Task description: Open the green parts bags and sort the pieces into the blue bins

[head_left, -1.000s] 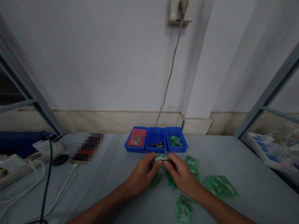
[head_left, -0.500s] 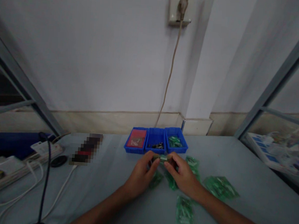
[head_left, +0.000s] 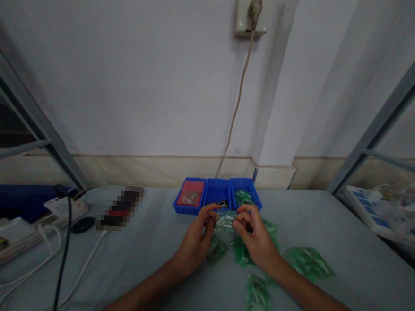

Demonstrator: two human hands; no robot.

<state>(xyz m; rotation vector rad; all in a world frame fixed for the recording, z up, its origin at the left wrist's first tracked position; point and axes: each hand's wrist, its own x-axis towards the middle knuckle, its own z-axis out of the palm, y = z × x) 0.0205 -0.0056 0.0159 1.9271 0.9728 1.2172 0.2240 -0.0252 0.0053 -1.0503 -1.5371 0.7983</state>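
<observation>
Pale wall (head_left: 145, 75) fills the upper half of the frame, and a grey-blue tabletop (head_left: 141, 236) spreads across the lower half. At lower centre, 2 bare hands hold a clear bag (head_left: 226, 219) of small whitish pieces, raised just in front of the blue trays. The left hand (head_left: 195, 237) pinches its left end between thumb and fingers; the right hand (head_left: 258, 238) grips its right end, fingers curled.

Below the hands lie a dark green bag (head_left: 217, 250), near the left thumb, and a brighter green bag (head_left: 239, 252), partly covered by the right hand. Another green packet (head_left: 270, 230) shows just right of that hand. Farther down the frame, by the right forearm, is a green bag with pale pieces (head_left: 258, 299); a wider green heap (head_left: 309, 262) sits right of it.

Behind the hands, 3 blue trays stand side by side: the left tray (head_left: 185, 210) with a red sheet (head_left: 192, 186), the middle tray (head_left: 219, 188) with small dark, shiny parts (head_left: 222, 203), the right tray (head_left: 241, 182) with green packets (head_left: 243, 197).

At lower left are a pixelated object (head_left: 120, 208), a black disc (head_left: 82, 225) and a power strip (head_left: 27, 243).
</observation>
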